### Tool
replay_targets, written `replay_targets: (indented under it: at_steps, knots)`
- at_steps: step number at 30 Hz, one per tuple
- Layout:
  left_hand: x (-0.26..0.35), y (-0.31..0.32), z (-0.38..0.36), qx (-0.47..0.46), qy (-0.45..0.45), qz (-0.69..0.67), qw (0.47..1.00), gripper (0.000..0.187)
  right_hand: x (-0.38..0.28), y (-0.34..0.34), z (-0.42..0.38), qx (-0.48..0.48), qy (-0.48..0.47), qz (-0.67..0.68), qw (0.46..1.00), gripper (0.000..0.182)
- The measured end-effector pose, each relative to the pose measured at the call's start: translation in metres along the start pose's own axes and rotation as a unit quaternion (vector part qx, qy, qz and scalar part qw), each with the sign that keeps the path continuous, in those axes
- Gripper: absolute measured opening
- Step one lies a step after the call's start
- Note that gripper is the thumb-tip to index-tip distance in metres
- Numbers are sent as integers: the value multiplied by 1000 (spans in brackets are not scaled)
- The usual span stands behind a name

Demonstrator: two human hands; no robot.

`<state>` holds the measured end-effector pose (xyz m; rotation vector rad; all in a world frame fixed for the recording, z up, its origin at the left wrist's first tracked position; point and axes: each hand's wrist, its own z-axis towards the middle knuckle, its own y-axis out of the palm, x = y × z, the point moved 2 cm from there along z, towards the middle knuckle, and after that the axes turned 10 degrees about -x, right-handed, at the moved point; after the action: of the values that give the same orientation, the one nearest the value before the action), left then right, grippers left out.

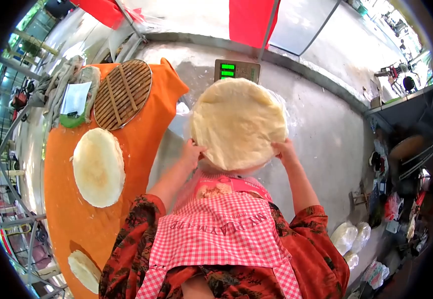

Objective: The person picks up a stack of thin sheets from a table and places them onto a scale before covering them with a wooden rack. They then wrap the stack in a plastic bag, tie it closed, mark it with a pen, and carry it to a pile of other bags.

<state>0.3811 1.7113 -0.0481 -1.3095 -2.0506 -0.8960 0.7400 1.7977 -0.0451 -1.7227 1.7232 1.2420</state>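
A stack of round, thin flatbreads [239, 122] in a clear plastic bag is in front of me, overlapping the lower part of a digital scale [249, 70] with green lit digits. My left hand [195, 151] is closed on the bag's near left edge, thumb on top. On the opposite side, my right hand [283, 150] grips the near right edge, its fingers partly hidden beneath. Whatever supports the stack from below is hidden by it.
To the left, an orange-covered table [59, 169] bears another flatbread stack [99, 167], a partial stack [84, 270] and a round slatted bamboo lid [122, 94]. Bagged goods [344, 236] lie on the floor at right. A low concrete ledge [316, 72] runs ahead.
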Motion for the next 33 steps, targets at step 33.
replay_targets:
  at_steps: [33]
  knots:
    - [-152,-276,-278,200,15,-256,946,26,-12,250,-12,3,-111,-219,969,12]
